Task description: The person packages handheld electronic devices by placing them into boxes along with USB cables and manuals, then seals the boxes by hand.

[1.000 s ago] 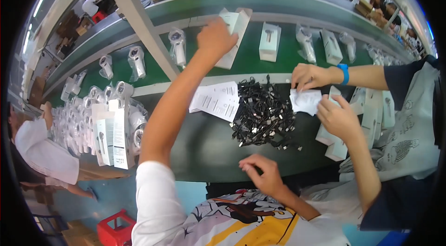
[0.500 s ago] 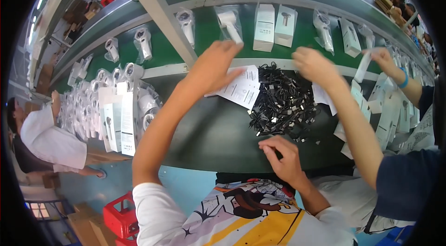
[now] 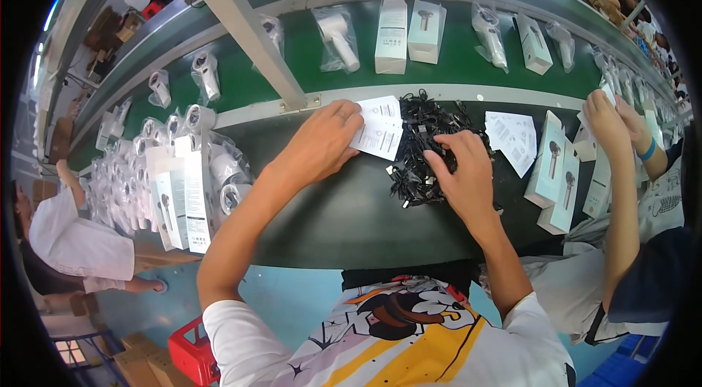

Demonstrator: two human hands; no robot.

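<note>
Folded white printed leaflets [image 3: 380,129] lie on the dark table, beside a heap of black USB cables [image 3: 419,120]. Bent over the leaflets' left edge, my left hand [image 3: 319,140] grips the paper between fingers and thumb. My right hand [image 3: 468,171] is over the front of the heap. Its thumb and forefinger come close together around a black cable among the others; the exact grip is partly lost in the tangle.
More leaflets [image 3: 512,140] and white boxes [image 3: 547,167] lie to the right, near a co-worker's hands [image 3: 610,124]. Bagged white handheld devices [image 3: 121,182] crowd the left beside upright boxes [image 3: 196,200]. A metal post [image 3: 238,21] stands before the green conveyor [image 3: 292,80], which carries bagged devices and boxes.
My left hand has come down from near the conveyor onto the leaflets. My right hand has moved forward from the table's front into the cables. The co-worker's arm has withdrawn right.
</note>
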